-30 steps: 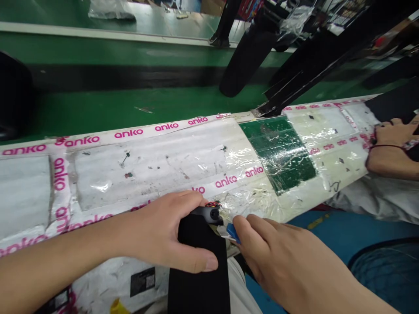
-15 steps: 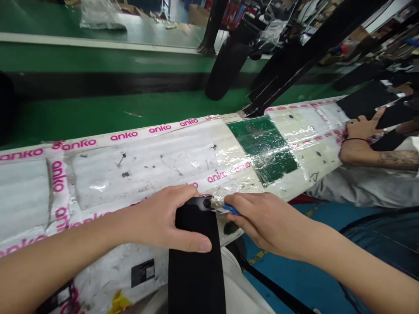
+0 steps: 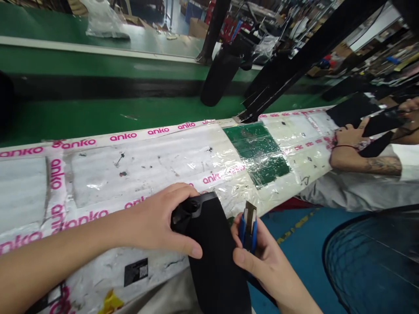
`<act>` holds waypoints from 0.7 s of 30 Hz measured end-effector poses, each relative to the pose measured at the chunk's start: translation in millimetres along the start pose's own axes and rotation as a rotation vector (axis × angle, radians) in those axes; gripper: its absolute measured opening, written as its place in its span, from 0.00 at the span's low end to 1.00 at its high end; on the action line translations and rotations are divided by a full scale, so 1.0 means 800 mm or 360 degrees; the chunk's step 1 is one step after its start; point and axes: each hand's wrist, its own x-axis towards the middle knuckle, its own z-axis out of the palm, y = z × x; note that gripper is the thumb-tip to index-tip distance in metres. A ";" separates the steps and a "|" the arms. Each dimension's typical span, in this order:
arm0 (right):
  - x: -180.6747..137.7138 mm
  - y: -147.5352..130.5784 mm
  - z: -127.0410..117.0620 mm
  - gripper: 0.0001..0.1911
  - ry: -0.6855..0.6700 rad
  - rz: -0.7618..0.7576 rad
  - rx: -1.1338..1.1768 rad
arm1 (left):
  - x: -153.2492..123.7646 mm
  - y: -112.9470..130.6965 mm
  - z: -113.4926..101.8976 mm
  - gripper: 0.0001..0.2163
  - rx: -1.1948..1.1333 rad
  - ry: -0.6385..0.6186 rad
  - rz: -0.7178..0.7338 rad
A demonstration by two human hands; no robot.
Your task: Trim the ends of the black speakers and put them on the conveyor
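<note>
My left hand (image 3: 160, 220) is closed around the near upper end of a long black piece (image 3: 218, 244), which looks cloth-covered and has a dark grey plastic end. Its lower part runs down over my lap and out of view. In my right hand (image 3: 262, 257) is a blue utility knife (image 3: 248, 226), its metal blade out and pointing up. The knife is to the right of the black piece, apart from its plastic end. My right fingertips are close to the piece's side; whether they touch it I cannot tell.
The bench edge (image 3: 147, 157) is covered in white sheet and pink "anko" tape. A black post (image 3: 278, 87) slants up from it. Another person's hand (image 3: 352, 133) works on black pieces at right. A fan-like mesh guard (image 3: 366, 257) stands on the blue floor.
My right hand has drawn the knife away from the plastic end, rightward and down, and turned its blade up. The black piece has rotated and tilted in my left hand.
</note>
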 end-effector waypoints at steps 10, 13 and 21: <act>0.004 0.015 0.037 0.37 -0.0384 0.0035 0.0375 | -0.011 -0.001 0.002 0.30 -0.0632 0.0034 0.0170; -0.001 0.015 0.045 0.30 -0.0446 0.0064 0.0309 | -0.009 0.002 -0.009 0.28 -0.0363 0.0110 0.0094; 0.008 -0.002 0.019 0.10 -0.0143 -0.0822 -0.1141 | -0.003 0.004 0.000 0.30 0.0070 0.0262 0.0127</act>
